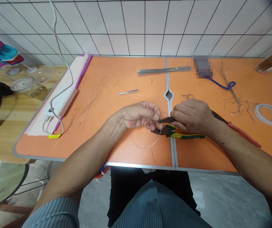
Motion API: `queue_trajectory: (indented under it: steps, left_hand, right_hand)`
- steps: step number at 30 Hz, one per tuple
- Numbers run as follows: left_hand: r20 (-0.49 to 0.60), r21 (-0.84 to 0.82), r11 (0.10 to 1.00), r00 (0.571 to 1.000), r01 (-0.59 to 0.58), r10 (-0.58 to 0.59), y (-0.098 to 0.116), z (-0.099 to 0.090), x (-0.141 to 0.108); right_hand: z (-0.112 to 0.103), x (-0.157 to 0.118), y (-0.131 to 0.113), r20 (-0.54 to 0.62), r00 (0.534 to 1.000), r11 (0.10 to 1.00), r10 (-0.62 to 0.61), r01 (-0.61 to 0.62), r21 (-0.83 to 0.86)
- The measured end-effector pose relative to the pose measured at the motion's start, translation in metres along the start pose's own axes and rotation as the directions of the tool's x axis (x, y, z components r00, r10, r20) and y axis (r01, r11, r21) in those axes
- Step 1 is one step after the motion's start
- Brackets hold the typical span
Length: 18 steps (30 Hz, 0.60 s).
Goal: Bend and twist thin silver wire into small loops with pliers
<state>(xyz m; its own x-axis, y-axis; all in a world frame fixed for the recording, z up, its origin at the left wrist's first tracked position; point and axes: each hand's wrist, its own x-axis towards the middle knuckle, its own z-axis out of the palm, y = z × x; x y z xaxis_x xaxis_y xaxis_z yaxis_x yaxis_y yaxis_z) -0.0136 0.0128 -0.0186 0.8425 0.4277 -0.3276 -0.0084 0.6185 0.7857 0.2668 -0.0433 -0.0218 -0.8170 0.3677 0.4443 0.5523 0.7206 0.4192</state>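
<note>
Thin silver wire (147, 143), bent into an open loop, is held between the two hands at 12 o'clock from the body, above the orange table (79, 159). A small pink bead or mark (132, 133) is seen on the loop's lower left.

Left hand (138, 115): left fingers (147, 109) drawn narrow, the wire pinched among them. Right hand (192, 117): right fingers (177, 117) closed on dark-tipped pliers (165, 119), the tips brought to the wire; a firm bite cannot be confirmed.

Below the hands, yellow-and-green-handled pliers (185, 136) are laid on the table. A red-handled tool (242, 133) is placed at 2 o'clock, its upper end hidden under the right wrist.

Already bent: a wire ring (110, 80) at 11 o'clock and tangled wire scraps (235, 106) at 2 o'clock. Still straight: a small wire bundle (128, 92) at 12 o'clock and a larger wire bundle (163, 71) farther out. A tape roll (270, 114) is set at 3 o'clock.
</note>
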Motion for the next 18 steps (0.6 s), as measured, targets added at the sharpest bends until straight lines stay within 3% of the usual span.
queue_trajectory:
  steps: [5, 12, 18]
  left_hand:
    - [-0.017, 0.004, 1.000, 1.000, -0.011, 0.011, -0.0006, 0.0007, 0.0000]
    - [-0.018, 0.010, 1.000, 1.000, -0.011, 0.011, 0.0012, 0.0016, -0.0004]
    - [-0.066, -0.034, 0.994, 0.993, -0.105, 0.103, 0.0031, 0.0093, -0.0025]
  right_hand:
    - [-0.0009, -0.0009, 0.0004, 0.042, 0.999, 1.000, 0.007, -0.007, -0.008]
    - [0.0004, -0.0034, 0.0006, -0.024, 1.000, 1.000, 0.009, -0.009, 0.012]
    - [0.0044, -0.0089, 0.0036, 0.021, 0.997, 0.995, 0.080, -0.081, 0.049]
